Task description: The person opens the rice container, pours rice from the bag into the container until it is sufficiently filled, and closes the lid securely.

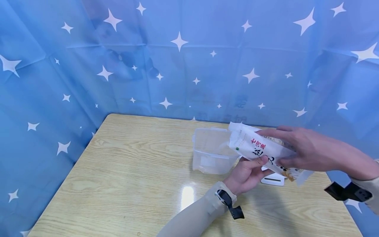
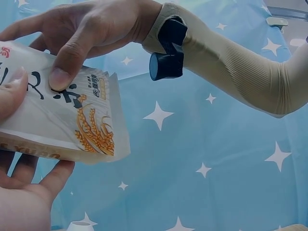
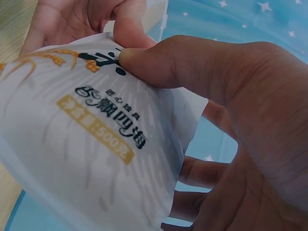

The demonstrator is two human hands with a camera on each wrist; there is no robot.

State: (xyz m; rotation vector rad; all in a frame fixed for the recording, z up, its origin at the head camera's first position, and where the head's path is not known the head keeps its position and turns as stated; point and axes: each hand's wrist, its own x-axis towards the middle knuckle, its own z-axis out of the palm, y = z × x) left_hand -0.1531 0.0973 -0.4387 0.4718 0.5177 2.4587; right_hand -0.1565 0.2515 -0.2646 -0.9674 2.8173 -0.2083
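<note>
A white printed bag of rice (image 1: 247, 140) is held tilted above the right part of the table, with Chinese lettering and golden grain ears on it. My left hand (image 1: 247, 174) grips it from below, thumb on the printed front and fingers under the lower side in the left wrist view. From above, my right hand (image 1: 308, 149) grips the same bag, its thumb (image 3: 149, 62) pressing the printed face and its fingers around the far edge. To the left stands a clear plastic container (image 1: 204, 164), its right side overlapped by the bag.
A flat white object (image 1: 273, 180) with a dark slot lies under the bag, mostly hidden by the bag and hands. The wood-grain table (image 1: 133, 171) extends left and forward. A blue curtain (image 1: 192, 65) with white stars hangs behind and beside it.
</note>
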